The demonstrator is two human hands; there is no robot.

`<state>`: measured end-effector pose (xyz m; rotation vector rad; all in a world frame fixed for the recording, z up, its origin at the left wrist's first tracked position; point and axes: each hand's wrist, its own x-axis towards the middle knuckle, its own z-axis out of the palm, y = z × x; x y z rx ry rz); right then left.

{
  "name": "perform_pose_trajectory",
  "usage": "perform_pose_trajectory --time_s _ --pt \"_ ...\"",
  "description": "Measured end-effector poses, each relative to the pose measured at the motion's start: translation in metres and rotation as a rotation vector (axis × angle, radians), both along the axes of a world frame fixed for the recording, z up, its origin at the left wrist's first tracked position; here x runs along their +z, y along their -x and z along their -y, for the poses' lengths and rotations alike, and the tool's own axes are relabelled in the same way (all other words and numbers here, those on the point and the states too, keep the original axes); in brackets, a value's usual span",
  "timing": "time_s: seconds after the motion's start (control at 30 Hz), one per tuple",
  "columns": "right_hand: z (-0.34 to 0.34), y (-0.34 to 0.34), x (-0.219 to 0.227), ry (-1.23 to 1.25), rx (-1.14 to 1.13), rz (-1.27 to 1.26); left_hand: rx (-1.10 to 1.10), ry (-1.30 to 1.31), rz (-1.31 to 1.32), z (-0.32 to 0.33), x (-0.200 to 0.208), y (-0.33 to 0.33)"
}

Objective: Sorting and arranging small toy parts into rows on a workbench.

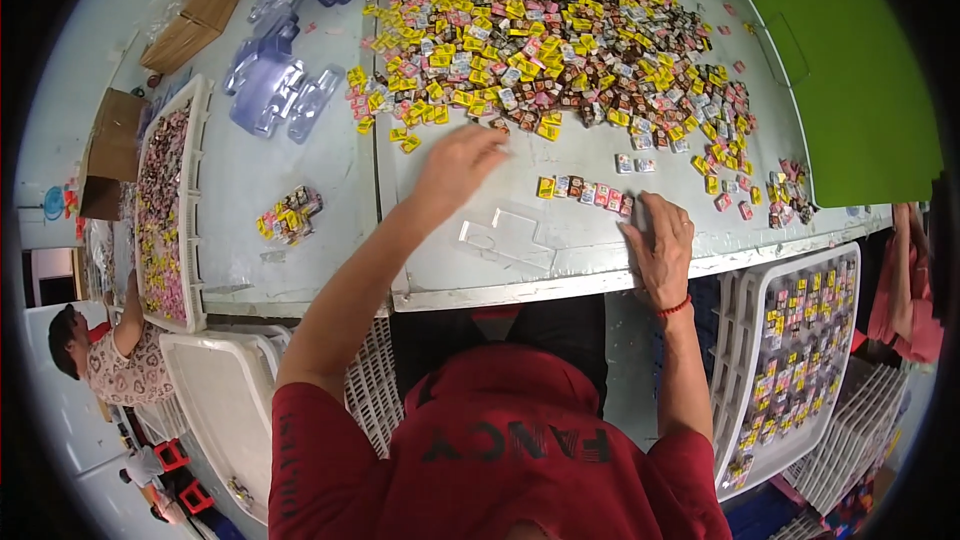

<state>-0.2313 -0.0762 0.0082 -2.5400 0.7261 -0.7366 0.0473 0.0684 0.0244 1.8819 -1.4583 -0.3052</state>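
Observation:
A short row of small square wrapped pieces (590, 192), in yellow, white, brown and pink, lies on the pale table. At its right end is my right hand (662, 245), thumb and forefinger apart, fingertips close against the last piece. My left hand (460, 168) reaches to the front edge of a large loose heap of such pieces (540, 45). Its fingertips are blurred beside a brown piece, and whether they hold anything does not show. Between my forearms a clear plastic blister tray (508, 240) lies at the table's front edge. Two whitish pieces (635, 164) sit behind the row.
Clear plastic trays (275, 90) are piled on the left, with a filled pack (290, 215) nearer me. A white crate of pieces (165, 210) stands further left, near another person (115, 350). At right are a crate of filled packs (800, 360), a green panel (850, 70) and another person's arm (903, 275).

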Motion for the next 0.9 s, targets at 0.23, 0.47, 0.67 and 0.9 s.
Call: perform_pose_trajectory --time_s 0.23,0.47,0.67,0.9 --pt "-0.003 -0.008 -0.002 0.058 -0.057 0.015 0.140 0.143 0.230 0.002 -0.020 -0.030" --pt "-0.003 -0.001 -0.006 0.051 -0.055 0.016 0.131 0.102 0.068 -0.017 -0.024 -0.030" --pt "-0.003 0.002 -0.006 0.064 -0.028 0.021 0.126 0.108 0.298 -0.024 -0.023 -0.033" --pt "0.003 -0.001 0.000 0.030 0.007 -0.004 -0.045 -0.057 0.101 -0.013 -0.005 -0.027"
